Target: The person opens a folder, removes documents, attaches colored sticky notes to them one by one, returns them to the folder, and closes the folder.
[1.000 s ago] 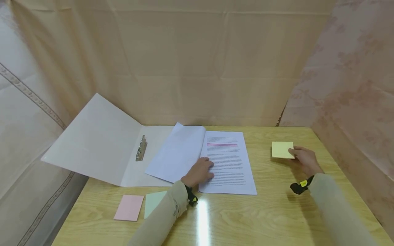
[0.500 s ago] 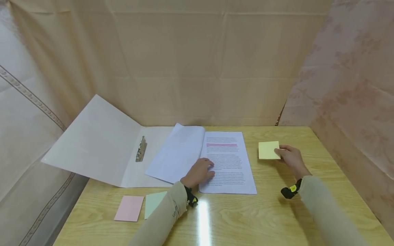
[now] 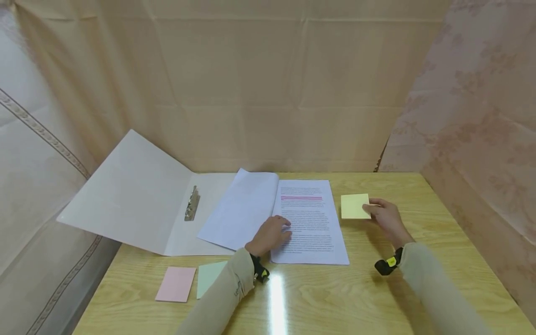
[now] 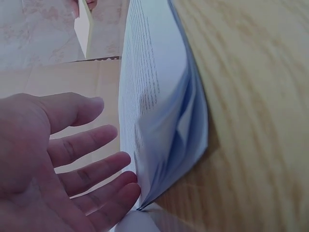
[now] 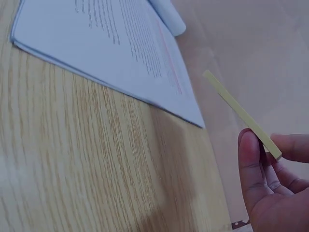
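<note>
We're pinching the yellow note pad (image 3: 354,206) at its right edge, right hand (image 3: 387,221) clamped on it between thumb and fingers. We're holding it above the table (image 3: 335,298), just right of the printed page (image 3: 310,232). We're resting our left hand (image 3: 269,235) at that page's left side, fingers apart. Turned-back sheets (image 3: 240,209) are overlapping the white folder (image 3: 125,195); its metal clip (image 3: 192,204) is showing. Pink pad (image 3: 176,284) and green pad (image 3: 209,275) are lying nearer us, our left sleeve (image 3: 222,293) partly covering the green one.
</note>
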`<state>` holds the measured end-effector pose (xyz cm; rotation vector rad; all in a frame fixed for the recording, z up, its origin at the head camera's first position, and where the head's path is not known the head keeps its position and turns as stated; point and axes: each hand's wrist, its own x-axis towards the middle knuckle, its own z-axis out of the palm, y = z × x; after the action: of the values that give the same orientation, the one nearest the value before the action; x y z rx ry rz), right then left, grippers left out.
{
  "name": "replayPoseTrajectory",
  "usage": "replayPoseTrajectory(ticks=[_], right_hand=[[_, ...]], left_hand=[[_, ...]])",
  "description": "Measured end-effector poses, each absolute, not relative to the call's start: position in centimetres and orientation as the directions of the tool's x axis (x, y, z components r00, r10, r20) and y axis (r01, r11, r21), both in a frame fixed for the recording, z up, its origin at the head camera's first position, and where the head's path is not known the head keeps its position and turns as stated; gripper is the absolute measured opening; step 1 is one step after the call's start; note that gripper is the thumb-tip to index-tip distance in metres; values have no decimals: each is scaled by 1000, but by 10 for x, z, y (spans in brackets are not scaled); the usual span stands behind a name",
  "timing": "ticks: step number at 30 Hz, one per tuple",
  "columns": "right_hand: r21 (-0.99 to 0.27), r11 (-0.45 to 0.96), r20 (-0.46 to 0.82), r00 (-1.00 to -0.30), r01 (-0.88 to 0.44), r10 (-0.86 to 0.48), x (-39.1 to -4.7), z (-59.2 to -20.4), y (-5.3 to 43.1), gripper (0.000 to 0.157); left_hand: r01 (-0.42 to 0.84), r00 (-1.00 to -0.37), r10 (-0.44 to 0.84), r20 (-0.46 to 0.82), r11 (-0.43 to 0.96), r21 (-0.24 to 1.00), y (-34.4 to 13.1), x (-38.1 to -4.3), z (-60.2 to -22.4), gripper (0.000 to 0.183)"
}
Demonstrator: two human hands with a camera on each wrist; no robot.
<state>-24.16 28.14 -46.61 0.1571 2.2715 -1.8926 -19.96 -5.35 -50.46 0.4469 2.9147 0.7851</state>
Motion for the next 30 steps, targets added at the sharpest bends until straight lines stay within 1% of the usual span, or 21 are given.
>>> replayPoseTrajectory(ticks=[3, 9, 16, 24, 30], right_hand=[[-974, 129, -196, -980, 188, -48, -239, -465, 276, 60], [-978, 84, -195, -978, 189, -68, -236, -464, 263, 54], [-978, 113, -187, -979, 178, -78, -232, -463, 250, 53], [-965, 168, -217, -974, 202, -72, -227, -463, 236, 53], [-961, 182, -230, -968, 210, -97, -222, -463, 223, 54]], left_hand=[[246, -956, 294, -12, 820, 517, -53, -199, -503, 31], [229, -960, 280, -13, 811, 538, -53, -197, -500, 31], [219, -962, 272, -20, 815, 536, -53, -197, -499, 30], [214, -964, 266, -11, 799, 562, -52, -195, -493, 31], [204, -968, 253, -5, 793, 574, -50, -192, -492, 32]])
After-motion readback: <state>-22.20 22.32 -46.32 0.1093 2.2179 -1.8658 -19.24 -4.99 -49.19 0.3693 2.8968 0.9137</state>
